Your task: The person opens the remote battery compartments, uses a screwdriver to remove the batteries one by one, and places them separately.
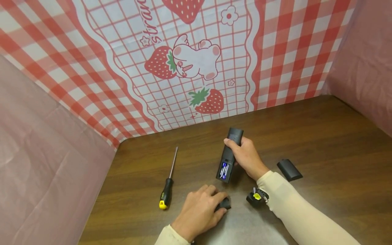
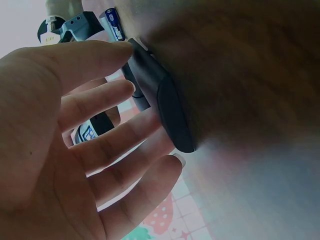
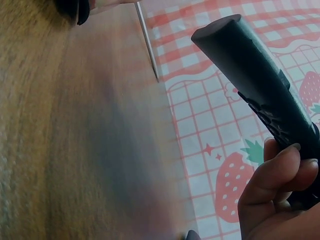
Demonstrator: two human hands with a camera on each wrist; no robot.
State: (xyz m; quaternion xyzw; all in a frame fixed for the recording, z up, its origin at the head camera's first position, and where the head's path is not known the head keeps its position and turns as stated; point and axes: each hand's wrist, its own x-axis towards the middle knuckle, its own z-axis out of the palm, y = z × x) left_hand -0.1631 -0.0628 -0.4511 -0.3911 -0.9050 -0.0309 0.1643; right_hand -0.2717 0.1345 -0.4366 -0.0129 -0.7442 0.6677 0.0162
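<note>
Right hand (image 1: 245, 157) gripping a black remote control (image 1: 229, 154) tilted above the wooden tabletop (image 1: 321, 136), battery bay open with batteries showing, left hand (image 1: 199, 211) fingers straight, touching a small black cover (image 1: 224, 203), screwdriver (image 1: 167, 185) lying left, second black cover (image 1: 289, 170) at right

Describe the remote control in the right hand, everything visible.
The remote control is a slim black bar of matte, plastic-looking material. Its back faces up with the battery compartment uncovered, showing blue-labelled batteries at the near end. The right hand grips it around the middle, holding it tilted with its far end raised, above the wooden table. The right wrist view shows raised buttons on its underside.
</note>
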